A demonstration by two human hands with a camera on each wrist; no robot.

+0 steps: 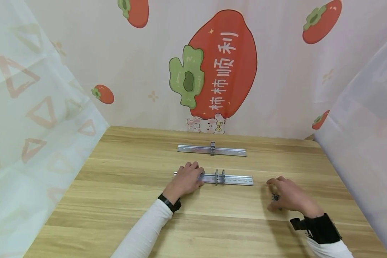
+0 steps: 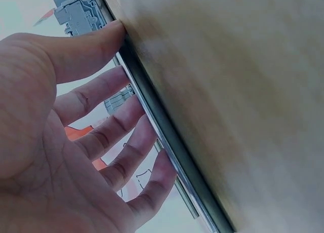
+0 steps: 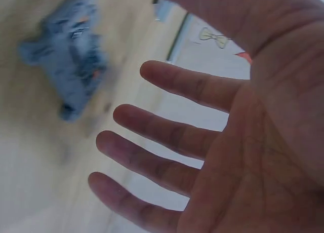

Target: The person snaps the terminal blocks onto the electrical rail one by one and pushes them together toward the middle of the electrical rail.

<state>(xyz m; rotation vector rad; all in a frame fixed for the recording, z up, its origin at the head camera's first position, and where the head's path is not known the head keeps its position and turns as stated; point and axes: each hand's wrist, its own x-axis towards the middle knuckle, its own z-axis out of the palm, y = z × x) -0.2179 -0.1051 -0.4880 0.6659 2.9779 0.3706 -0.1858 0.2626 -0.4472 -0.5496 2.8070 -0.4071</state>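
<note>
Two metal rails lie on the wooden table (image 1: 122,200). The near rail (image 1: 237,180) carries two grey terminal blocks (image 1: 219,177). My left hand (image 1: 195,173) rests on its left end. In the left wrist view the thumb (image 2: 96,40) presses the rail's edge (image 2: 167,147) and the other fingers reach loosely over it, near the blocks (image 2: 76,7). The far rail (image 1: 193,148) bears one block (image 1: 212,148). My right hand (image 1: 275,191) hovers over a loose grey block (image 1: 275,196) on the table. In the right wrist view, the fingers (image 3: 167,137) are spread and the blurred block (image 3: 71,76) lies beyond them, untouched.
Patterned curtains close the table in at the back (image 1: 213,71), the left (image 1: 35,107) and the right (image 1: 367,125). Bare wood stretches in front of both hands and left of the rails.
</note>
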